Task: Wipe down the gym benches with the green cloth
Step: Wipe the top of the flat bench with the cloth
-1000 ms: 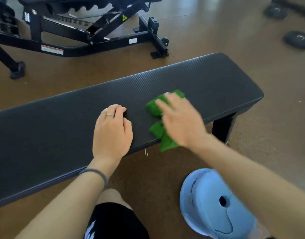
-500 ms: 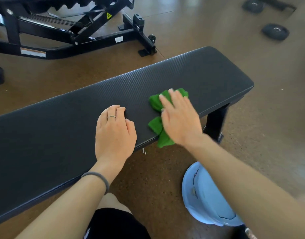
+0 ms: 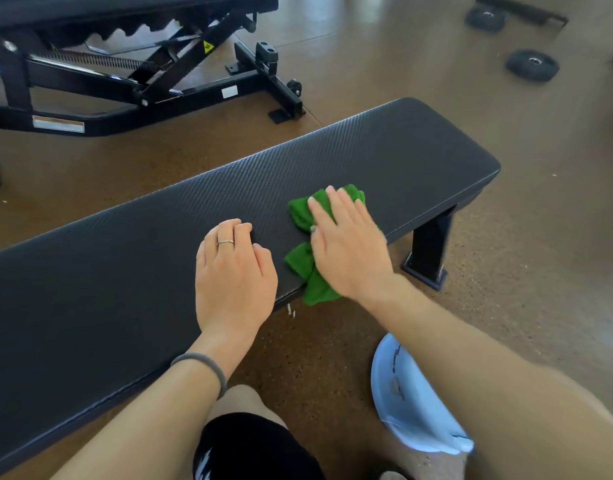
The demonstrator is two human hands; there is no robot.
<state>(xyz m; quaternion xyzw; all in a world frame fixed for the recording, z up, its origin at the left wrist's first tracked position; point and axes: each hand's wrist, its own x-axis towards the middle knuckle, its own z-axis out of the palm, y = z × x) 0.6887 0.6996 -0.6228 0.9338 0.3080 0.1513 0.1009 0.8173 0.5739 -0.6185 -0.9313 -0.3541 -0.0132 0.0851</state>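
A flat black padded bench (image 3: 384, 161) runs from lower left to upper right across the view. A crumpled green cloth (image 3: 300, 263) lies on its near edge, part of it hanging over the side. My right hand (image 3: 346, 244) presses flat on the cloth with straight fingers. My left hand (image 3: 232, 271), with a ring and a grey wristband, rests on the pad just left of the cloth, fingers loosely curled and holding nothing.
A black adjustable bench frame (image 3: 152, 74) stands on the brown floor behind. Black weight plates (image 3: 532, 64) lie at the far right. A light blue weight plate (image 3: 405, 403) leans by my right arm. My knee (image 3: 242, 403) is under the bench edge.
My right hand and the cloth have shifted slightly along the pad toward the far side. The left hand has stayed in place; the view has shifted a little.
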